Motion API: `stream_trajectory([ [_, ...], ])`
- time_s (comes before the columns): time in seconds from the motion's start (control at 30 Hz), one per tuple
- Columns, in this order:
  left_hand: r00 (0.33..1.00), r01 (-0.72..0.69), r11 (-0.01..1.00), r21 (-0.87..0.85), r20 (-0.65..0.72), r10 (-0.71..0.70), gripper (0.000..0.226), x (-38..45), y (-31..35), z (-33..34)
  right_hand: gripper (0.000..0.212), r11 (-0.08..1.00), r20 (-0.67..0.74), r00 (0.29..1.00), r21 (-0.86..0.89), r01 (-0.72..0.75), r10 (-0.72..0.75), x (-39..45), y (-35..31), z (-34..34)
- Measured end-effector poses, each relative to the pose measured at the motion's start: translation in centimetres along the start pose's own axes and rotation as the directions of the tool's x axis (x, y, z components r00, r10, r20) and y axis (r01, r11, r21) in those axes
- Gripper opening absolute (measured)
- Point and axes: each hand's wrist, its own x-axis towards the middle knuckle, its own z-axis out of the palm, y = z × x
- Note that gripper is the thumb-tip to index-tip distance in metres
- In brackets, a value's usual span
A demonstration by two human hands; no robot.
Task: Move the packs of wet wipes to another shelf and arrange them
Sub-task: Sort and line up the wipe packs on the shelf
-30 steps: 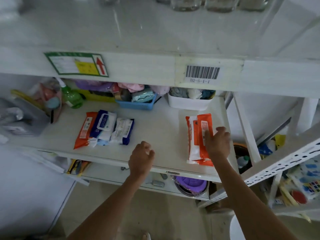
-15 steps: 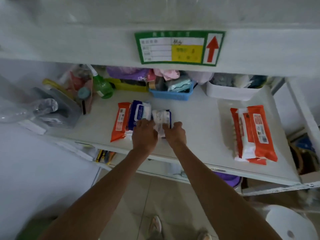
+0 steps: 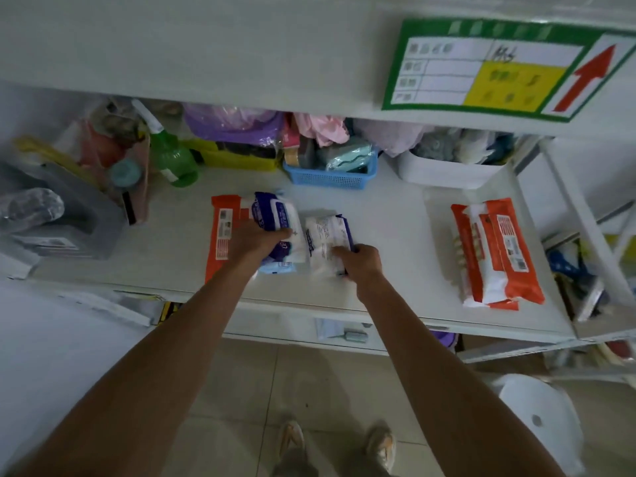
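On the white shelf (image 3: 395, 215) three packs of wet wipes lie side by side at the left middle: an orange pack (image 3: 222, 232), a blue-and-white pack (image 3: 275, 215) and a white pack with a dark blue edge (image 3: 327, 235). My left hand (image 3: 254, 241) grips the blue-and-white pack from the front. My right hand (image 3: 361, 261) holds the near end of the white pack. Two orange-and-white packs (image 3: 499, 253) lie stacked at the right end of the same shelf, apart from both hands.
Along the back stand a green spray bottle (image 3: 170, 156), a yellow bin (image 3: 237, 156), a blue basket (image 3: 330, 177) and a white tub (image 3: 447, 173). A grey container (image 3: 69, 215) sits at the left. A labelled shelf beam (image 3: 499, 70) runs overhead. A white stool (image 3: 540, 418) stands on the floor.
My right hand left the orange packs at the right and both hands went to the left group. They now close on the blue-and-white pack and the white pack.
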Motion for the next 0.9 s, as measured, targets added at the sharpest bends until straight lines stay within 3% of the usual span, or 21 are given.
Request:
stream_trajectory([
  [0.13,1.0,-0.003,0.999,-0.045,0.027,0.004,0.069,-0.7,0.7,1.4,0.018,0.999,-0.042,0.999,0.049,0.0,0.002,0.2,1.6,-3.0],
  [0.23,0.976,0.034,0.975,-0.221,0.215,0.014,0.055,-3.1,2.8,4.0,0.022,0.997,-0.104,0.994,0.068,0.025,-0.018,1.2,2.3,-5.9],
  [0.37,0.878,0.157,0.938,-0.309,0.478,0.01,0.048,-6.5,4.7,9.2,0.018,0.988,-0.14,0.99,0.157,-0.006,0.028,1.6,2.6,-8.6],
  [0.43,0.844,0.236,0.914,-0.33,0.536,-0.025,0.051,-7.4,4.8,12.3,0.01,0.977,-0.11,0.993,0.214,-0.012,0.037,1.3,2.6,-9.9],
  [0.53,0.876,0.274,0.898,-0.344,0.475,-0.085,0.058,-7.9,4.8,15.6,0.027,0.973,-0.099,0.995,0.232,-0.003,0.026,1.3,3.2,-11.9],
  [0.63,0.927,0.145,0.947,-0.286,0.375,-0.029,0.054,-7.5,5.0,17.1,0.028,0.967,-0.212,0.977,0.245,0.073,-0.02,1.3,3.3,-13.5],
  [0.7,0.946,-0.083,0.996,-0.026,0.312,0.087,0.063,-8.0,5.5,17.1,0.028,0.979,-0.209,0.966,0.098,0.177,-0.154,1.2,2.8,-13.8],
  [0.77,0.955,-0.243,0.914,0.324,0.244,0.167,0.085,-8.5,5.3,17.3,0.039,0.962,-0.142,0.952,-0.032,0.27,-0.272,1.3,2.2,-13.3],
  [0.8,0.965,-0.244,0.887,0.391,0.189,0.182,0.091,-8.4,4.9,17.4,0.047,0.951,-0.119,0.945,-0.086,0.296,-0.305,1.6,1.8,-12.8],
  [0.9,0.974,-0.222,0.931,0.289,0.105,0.2,0.093,-7.1,3.8,17.7,0.056,0.908,-0.075,0.93,-0.262,0.329,-0.359,2.3,0.9,-11.7],
])
